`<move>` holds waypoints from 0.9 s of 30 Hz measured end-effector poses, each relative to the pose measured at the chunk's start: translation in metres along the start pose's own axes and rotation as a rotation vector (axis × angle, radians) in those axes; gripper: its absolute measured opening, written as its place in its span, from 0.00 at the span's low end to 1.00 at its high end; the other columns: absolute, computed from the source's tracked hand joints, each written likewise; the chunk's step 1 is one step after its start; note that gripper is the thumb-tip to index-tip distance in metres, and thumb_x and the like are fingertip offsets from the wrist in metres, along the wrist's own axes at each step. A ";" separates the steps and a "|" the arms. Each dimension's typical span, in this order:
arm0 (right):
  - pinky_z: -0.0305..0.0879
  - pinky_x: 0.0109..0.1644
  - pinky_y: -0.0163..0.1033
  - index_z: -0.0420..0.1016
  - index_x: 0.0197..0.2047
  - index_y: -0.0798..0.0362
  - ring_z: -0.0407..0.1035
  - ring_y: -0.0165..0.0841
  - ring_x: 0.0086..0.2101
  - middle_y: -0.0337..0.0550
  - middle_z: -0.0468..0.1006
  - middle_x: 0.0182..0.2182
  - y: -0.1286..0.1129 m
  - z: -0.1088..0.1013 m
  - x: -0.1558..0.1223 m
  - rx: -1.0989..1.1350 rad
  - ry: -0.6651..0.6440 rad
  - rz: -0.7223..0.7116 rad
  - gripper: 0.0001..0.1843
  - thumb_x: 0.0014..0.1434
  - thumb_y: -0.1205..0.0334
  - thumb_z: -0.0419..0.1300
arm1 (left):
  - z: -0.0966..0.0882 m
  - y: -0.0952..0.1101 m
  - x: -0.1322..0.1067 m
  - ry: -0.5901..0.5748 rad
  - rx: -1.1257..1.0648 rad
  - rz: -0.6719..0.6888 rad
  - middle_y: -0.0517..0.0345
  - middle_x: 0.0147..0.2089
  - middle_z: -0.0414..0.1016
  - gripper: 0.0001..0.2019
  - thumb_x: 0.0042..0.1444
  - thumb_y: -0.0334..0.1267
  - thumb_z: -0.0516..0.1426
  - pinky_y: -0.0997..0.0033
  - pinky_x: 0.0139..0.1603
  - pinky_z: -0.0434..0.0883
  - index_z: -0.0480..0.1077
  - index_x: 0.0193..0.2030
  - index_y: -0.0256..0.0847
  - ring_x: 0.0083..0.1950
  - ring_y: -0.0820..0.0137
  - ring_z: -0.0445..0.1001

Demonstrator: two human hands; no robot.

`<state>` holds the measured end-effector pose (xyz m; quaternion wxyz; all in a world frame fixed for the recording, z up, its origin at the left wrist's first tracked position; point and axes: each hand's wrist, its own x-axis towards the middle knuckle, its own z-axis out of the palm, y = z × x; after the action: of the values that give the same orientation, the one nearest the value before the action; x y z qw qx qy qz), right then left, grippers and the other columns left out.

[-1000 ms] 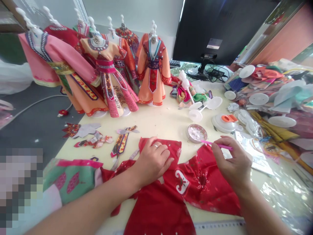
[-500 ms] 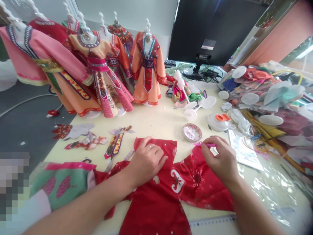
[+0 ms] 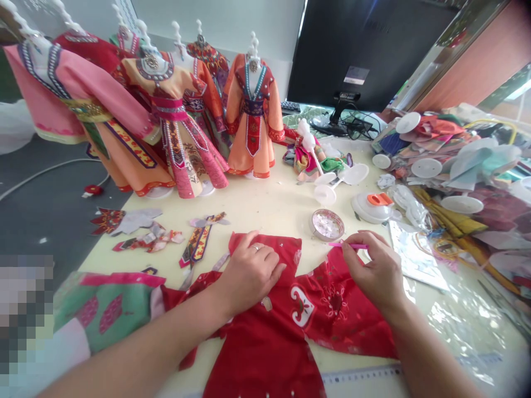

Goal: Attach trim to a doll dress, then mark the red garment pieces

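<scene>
A red satin doll-sized garment (image 3: pixel 269 342) lies spread on the table in front of me, with a white heart-like motif and embroidered patterns on its right part. Resting on its upper left is my left hand (image 3: pixel 255 271), fingers apart and loosely bent, a ring on one finger; it holds nothing. My right hand (image 3: pixel 371 262) pinches a thin pink stick-like tool (image 3: pixel 352 245) near the garment's upper right edge. Just past the stick's tip stands a small round dish (image 3: pixel 327 224) with whitish bits in it.
Several dressed doll stands (image 3: pixel 253 116) line the back left. A monitor (image 3: pixel 360 61) stands behind. Piled fabric and white stand bases (image 3: pixel 427 167) fill the right. Trimmings (image 3: pixel 199 243) and a green cloth piece (image 3: pixel 108 309) lie left; a ruler (image 3: pixel 360 375) lies in front.
The whole view has shifted very slightly. Both hands, the pink stick and the garment keep the same places relative to one another.
</scene>
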<state>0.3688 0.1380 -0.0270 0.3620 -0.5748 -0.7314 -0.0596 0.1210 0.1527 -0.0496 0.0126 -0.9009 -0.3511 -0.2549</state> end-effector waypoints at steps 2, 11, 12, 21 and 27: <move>0.66 0.38 0.41 0.67 0.29 0.50 0.69 0.34 0.29 0.38 0.72 0.24 0.000 -0.001 0.000 0.002 0.011 -0.007 0.04 0.53 0.68 0.57 | 0.000 0.000 0.000 0.003 -0.004 0.001 0.57 0.27 0.73 0.13 0.63 0.35 0.48 0.51 0.57 0.63 0.69 0.29 0.36 0.32 0.69 0.71; 0.66 0.39 0.41 0.66 0.29 0.50 0.68 0.33 0.29 0.37 0.71 0.23 0.000 0.002 0.000 -0.006 -0.012 -0.002 0.04 0.53 0.68 0.57 | 0.000 0.000 -0.001 0.000 -0.005 0.000 0.57 0.27 0.73 0.13 0.62 0.35 0.49 0.51 0.57 0.63 0.70 0.30 0.35 0.31 0.69 0.71; 0.66 0.39 0.41 0.67 0.29 0.50 0.68 0.34 0.29 0.37 0.71 0.23 0.000 0.002 0.000 -0.007 -0.015 0.000 0.04 0.53 0.68 0.57 | 0.000 0.000 -0.001 0.001 -0.005 0.001 0.57 0.27 0.73 0.13 0.62 0.35 0.49 0.51 0.57 0.63 0.70 0.30 0.35 0.31 0.69 0.71; 0.66 0.38 0.40 0.67 0.29 0.50 0.69 0.34 0.30 0.38 0.72 0.23 0.001 0.003 0.000 -0.020 -0.019 0.004 0.04 0.53 0.68 0.57 | 0.000 0.000 0.000 0.006 -0.004 0.001 0.57 0.27 0.73 0.13 0.62 0.35 0.49 0.51 0.56 0.64 0.70 0.29 0.36 0.31 0.69 0.71; 0.67 0.38 0.41 0.67 0.29 0.50 0.69 0.34 0.29 0.38 0.72 0.24 0.000 0.001 0.001 -0.012 0.015 -0.005 0.04 0.53 0.68 0.57 | -0.001 0.000 0.001 0.007 0.006 0.005 0.57 0.27 0.73 0.13 0.62 0.35 0.48 0.51 0.56 0.65 0.69 0.29 0.37 0.30 0.70 0.71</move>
<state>0.3678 0.1394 -0.0274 0.3641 -0.5745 -0.7298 -0.0691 0.1210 0.1531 -0.0486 0.0172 -0.9007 -0.3497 -0.2570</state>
